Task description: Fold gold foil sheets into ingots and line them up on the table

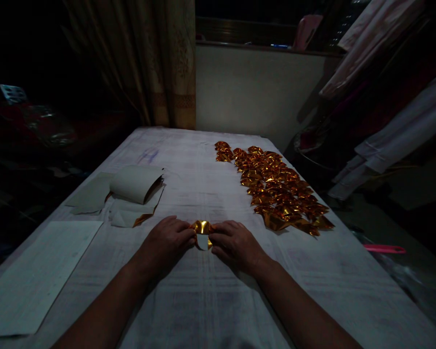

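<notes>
A piece of gold foil paper point(202, 227), partly folded with a gap at its middle, is held just above the cloth-covered table. My left hand point(171, 237) pinches its left end, fingers closed. On the opposite end, my right hand point(236, 244) has its fingers closed as well. Fingertips hide both ends of the piece. Off to the right lies a spread of many folded gold foil pieces point(276, 186). Left of my hands are loose pale-backed foil sheets point(136, 185), one curled over, with gold showing at a lower edge.
A large pale sheet point(39, 271) lies at the table's left front. The table point(196, 300) wears a checked white cloth. Clothes point(403, 131) hang at the right, above a pink handle point(384, 248). Behind the table are a curtain point(167, 63) and a wall point(254, 92).
</notes>
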The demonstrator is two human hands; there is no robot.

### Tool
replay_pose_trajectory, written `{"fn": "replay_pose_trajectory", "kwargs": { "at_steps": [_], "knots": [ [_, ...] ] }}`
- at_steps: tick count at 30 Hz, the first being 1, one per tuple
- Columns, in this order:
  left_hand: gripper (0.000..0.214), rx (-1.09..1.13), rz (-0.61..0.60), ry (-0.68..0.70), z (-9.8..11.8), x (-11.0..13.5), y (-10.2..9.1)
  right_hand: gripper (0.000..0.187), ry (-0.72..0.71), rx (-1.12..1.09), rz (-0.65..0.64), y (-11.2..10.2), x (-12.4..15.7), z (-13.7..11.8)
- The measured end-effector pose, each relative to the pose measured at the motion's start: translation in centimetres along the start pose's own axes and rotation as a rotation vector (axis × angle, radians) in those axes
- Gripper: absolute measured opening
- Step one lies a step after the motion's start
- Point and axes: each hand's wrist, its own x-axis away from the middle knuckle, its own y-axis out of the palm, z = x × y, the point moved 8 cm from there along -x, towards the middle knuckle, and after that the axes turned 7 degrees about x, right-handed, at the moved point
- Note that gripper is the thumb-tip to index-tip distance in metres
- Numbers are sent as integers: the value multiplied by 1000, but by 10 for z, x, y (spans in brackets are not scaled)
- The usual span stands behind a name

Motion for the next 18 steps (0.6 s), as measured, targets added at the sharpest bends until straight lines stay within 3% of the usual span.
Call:
{"fn": "replay_pose_trajectory", "kwargs": {
  "at_steps": [5, 9, 18],
  "knots": [
    [13, 1, 58, 6, -2, 4, -1, 21, -10, 9, 43, -1, 0, -2],
    [19, 8, 39, -30, -6, 6, 5, 13, -16, 36, 130, -1, 1, -1],
    [17, 23, 50, -38, -2, 3, 1, 13, -18, 22, 170, -2, 0, -2]
  ]
}}
